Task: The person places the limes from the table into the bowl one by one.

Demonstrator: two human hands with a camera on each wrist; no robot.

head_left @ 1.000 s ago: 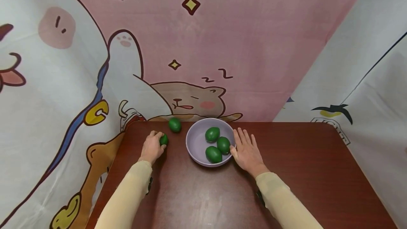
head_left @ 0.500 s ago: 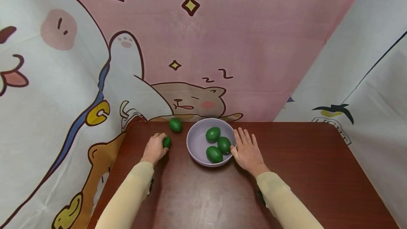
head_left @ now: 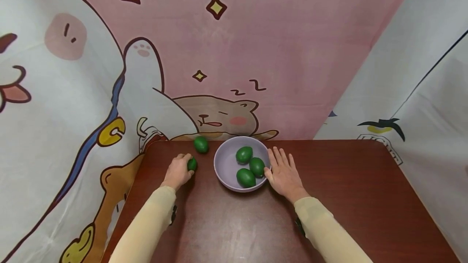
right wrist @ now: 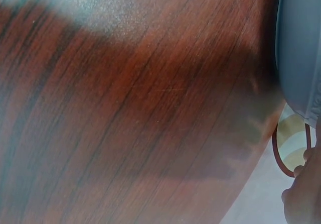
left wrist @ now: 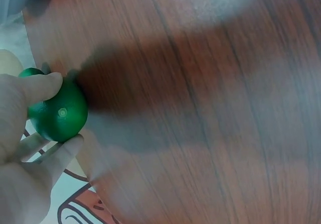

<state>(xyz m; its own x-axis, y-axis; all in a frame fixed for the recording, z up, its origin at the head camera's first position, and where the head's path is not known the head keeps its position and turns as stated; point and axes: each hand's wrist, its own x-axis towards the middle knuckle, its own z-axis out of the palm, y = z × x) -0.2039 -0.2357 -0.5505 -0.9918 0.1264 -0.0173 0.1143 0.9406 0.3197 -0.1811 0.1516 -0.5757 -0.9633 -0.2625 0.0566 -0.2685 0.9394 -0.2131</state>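
My left hand [head_left: 177, 171] grips a green lime [head_left: 191, 164] between thumb and fingers, left of the bowl. In the left wrist view the end of this lime [left wrist: 62, 112] shows a pale stem mark. My right hand [head_left: 285, 177] lies with straight, slightly spread fingers against the right side of a light purple bowl [head_left: 227, 164]. Inside the bowl are three limes: one at the back [head_left: 244, 155], one at the right [head_left: 257, 167] and one at the front [head_left: 246, 178]. Another lime [head_left: 201, 144] sits on the table beyond my left hand.
The dark red-brown wooden table [head_left: 226, 226] has its far edge just behind the bowl and the loose lime. A cartoon-printed cloth [head_left: 285, 52] hangs right behind that edge and continues along both sides.
My left hand has shifted slightly right and nearer to me, along with the lime in its grip. The right hand and the bowl stay in place.
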